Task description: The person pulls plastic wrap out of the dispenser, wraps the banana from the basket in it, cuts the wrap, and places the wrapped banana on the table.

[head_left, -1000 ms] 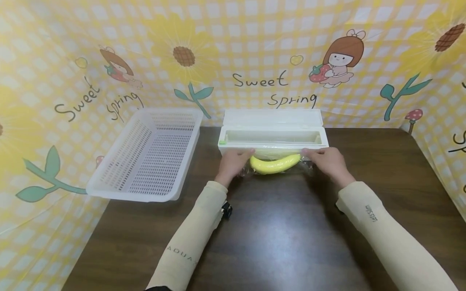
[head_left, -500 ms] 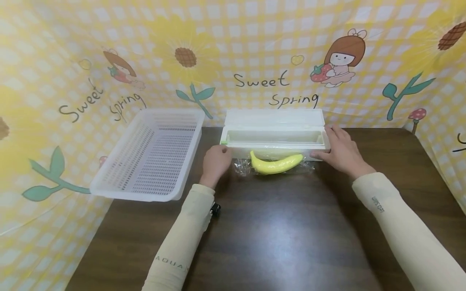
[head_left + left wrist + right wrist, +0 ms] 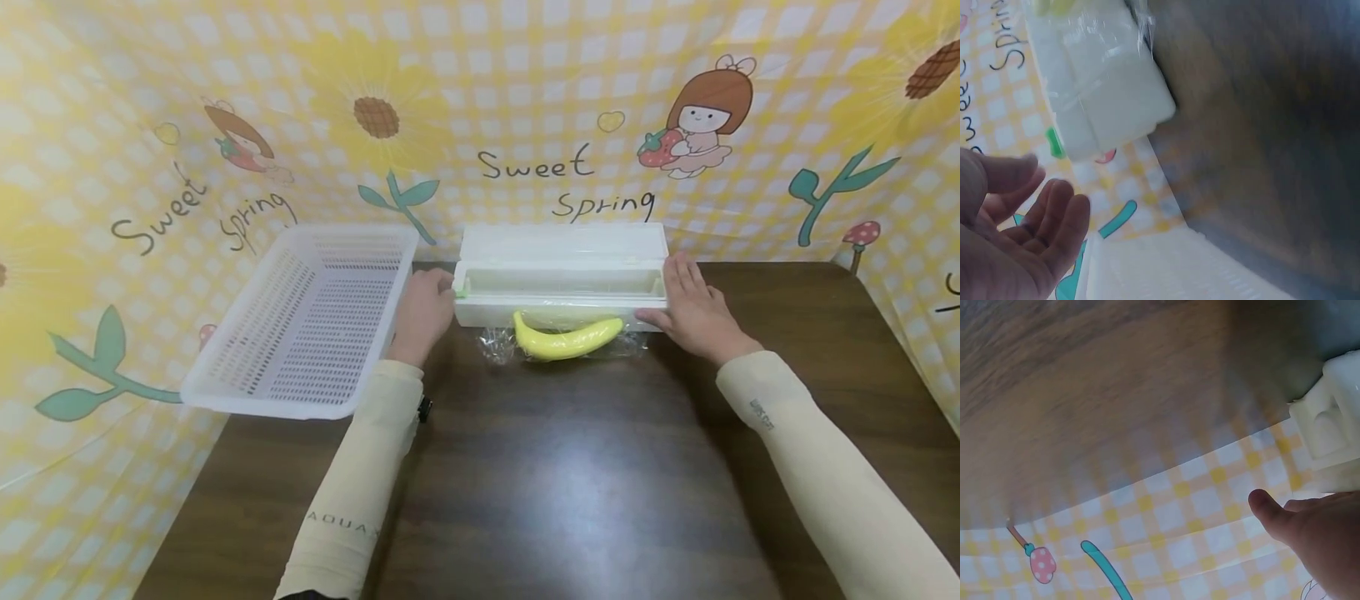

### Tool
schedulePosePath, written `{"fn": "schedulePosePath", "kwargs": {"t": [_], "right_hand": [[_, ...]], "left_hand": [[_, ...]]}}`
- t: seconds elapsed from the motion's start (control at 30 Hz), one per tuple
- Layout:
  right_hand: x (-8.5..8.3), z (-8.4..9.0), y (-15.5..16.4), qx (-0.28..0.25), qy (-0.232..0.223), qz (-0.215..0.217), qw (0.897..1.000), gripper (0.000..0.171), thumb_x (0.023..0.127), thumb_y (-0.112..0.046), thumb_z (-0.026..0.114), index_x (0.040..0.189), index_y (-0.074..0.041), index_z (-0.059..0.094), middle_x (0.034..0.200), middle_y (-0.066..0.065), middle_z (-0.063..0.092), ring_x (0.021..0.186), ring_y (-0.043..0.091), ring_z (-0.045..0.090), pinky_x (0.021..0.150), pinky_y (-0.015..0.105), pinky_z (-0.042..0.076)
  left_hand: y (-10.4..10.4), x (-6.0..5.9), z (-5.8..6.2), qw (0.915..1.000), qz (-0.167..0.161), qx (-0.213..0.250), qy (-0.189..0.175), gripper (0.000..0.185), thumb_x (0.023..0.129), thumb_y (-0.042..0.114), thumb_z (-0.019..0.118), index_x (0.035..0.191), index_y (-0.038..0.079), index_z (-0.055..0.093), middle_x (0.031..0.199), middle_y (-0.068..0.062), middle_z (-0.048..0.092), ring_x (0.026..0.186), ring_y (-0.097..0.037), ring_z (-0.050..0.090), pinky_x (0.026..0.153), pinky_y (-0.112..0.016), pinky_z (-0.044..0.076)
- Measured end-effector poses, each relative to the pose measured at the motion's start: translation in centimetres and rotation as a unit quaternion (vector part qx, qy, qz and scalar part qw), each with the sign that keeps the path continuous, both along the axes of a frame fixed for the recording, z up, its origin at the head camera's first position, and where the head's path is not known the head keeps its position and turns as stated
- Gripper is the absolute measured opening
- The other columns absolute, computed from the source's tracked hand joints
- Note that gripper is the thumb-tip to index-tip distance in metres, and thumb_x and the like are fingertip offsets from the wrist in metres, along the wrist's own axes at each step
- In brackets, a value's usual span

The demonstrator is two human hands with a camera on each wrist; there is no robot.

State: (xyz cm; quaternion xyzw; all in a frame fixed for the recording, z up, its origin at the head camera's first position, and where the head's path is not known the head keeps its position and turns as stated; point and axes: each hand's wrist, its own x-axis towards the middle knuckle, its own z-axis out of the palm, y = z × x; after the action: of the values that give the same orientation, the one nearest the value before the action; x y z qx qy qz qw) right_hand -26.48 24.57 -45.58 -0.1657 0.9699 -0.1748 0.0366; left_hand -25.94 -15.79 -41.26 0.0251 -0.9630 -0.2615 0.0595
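Note:
A white cling film dispenser stands at the back of the table with its lid raised. Against its front lies a yellow banana on crumpled clear film. My left hand is beside the dispenser's left end, close to the small green slider. In the left wrist view its fingers are loosely bent, with nothing between them. At the other end, my right hand lies along the dispenser's side with straight fingers, its thumb near the front corner.
A white perforated plastic basket stands on the left, close beside my left hand. Behind everything hangs a yellow checked cloth with printed flowers and girls. Dark wood-grain tabletop extends in front of the dispenser.
Both hands have left the film beside the banana and moved apart. The right went to the dispenser's right end, the left to its left end and farther back. The banana stays in place.

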Motion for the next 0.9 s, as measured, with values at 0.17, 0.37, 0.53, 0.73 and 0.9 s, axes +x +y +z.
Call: {"fn": "schedulePosePath", "kwargs": {"t": [0.17, 0.37, 0.53, 0.73, 0.9], "right_hand": [[0.2, 0.0, -0.1, -0.004, -0.006, 0.002, 1.0, 0.101, 0.101, -0.062, 0.042, 0.157, 0.004, -0.01, 0.163, 0.025, -0.014, 0.15, 0.045, -0.006, 0.108, 0.075, 0.016], [0.2, 0.1, 0.0, -0.001, -0.005, 0.003, 1.0, 0.1, 0.101, -0.062, 0.042, 0.157, 0.005, -0.008, 0.164, 0.025, -0.011, 0.149, 0.049, 0.002, 0.108, 0.074, 0.018], [0.1, -0.1, 0.1, -0.002, -0.004, 0.005, 1.0, 0.1, 0.101, -0.061, 0.043, 0.157, 0.006, -0.006, 0.164, 0.027, -0.006, 0.148, 0.05, 0.006, 0.106, 0.075, 0.02], [0.1, -0.2, 0.1, -0.007, -0.01, 0.006, 1.0, 0.1, 0.101, -0.061, 0.043, 0.157, 0.006, -0.006, 0.164, 0.027, -0.006, 0.149, 0.048, 0.004, 0.107, 0.075, 0.019], [0.1, -0.2, 0.1, -0.011, -0.013, 0.006, 1.0, 0.1, 0.102, -0.061, 0.043, 0.157, 0.005, -0.008, 0.164, 0.027, -0.007, 0.15, 0.046, 0.003, 0.107, 0.075, 0.019]], "left_hand": [[-0.8, -0.6, 0.2, 0.9982, -0.042, -0.019, -0.039, 0.036, 0.102, 0.015, 0.054, 0.136, 0.006, 0.06, 0.131, -0.016, 0.061, 0.123, -0.034, 0.055, 0.103, -0.05, 0.045], [-1.1, -1.1, 0.1, 0.9961, -0.058, -0.023, -0.062, 0.04, 0.1, 0.016, 0.059, 0.139, 0.008, 0.058, 0.131, -0.016, 0.058, 0.122, -0.033, 0.053, 0.103, -0.049, 0.043], [-1.7, -1.6, -1.2, 0.9927, -0.081, 0.032, -0.084, 0.063, 0.097, 0.018, 0.067, 0.153, 0.008, 0.041, 0.152, -0.019, 0.044, 0.14, -0.036, 0.039, 0.115, -0.051, 0.03], [-2.4, -2.1, -4.0, 0.98, -0.091, 0.145, -0.102, 0.092, 0.094, 0.029, 0.071, 0.163, 0.016, 0.012, 0.166, -0.01, 0.018, 0.15, -0.032, 0.019, 0.12, -0.049, 0.016], [-2.7, -2.7, -5.9, 0.9612, -0.141, 0.226, -0.073, 0.101, 0.089, 0.034, 0.078, 0.163, 0.033, 0.01, 0.166, -0.003, 0.024, 0.149, -0.03, 0.025, 0.119, -0.053, 0.018]]}}
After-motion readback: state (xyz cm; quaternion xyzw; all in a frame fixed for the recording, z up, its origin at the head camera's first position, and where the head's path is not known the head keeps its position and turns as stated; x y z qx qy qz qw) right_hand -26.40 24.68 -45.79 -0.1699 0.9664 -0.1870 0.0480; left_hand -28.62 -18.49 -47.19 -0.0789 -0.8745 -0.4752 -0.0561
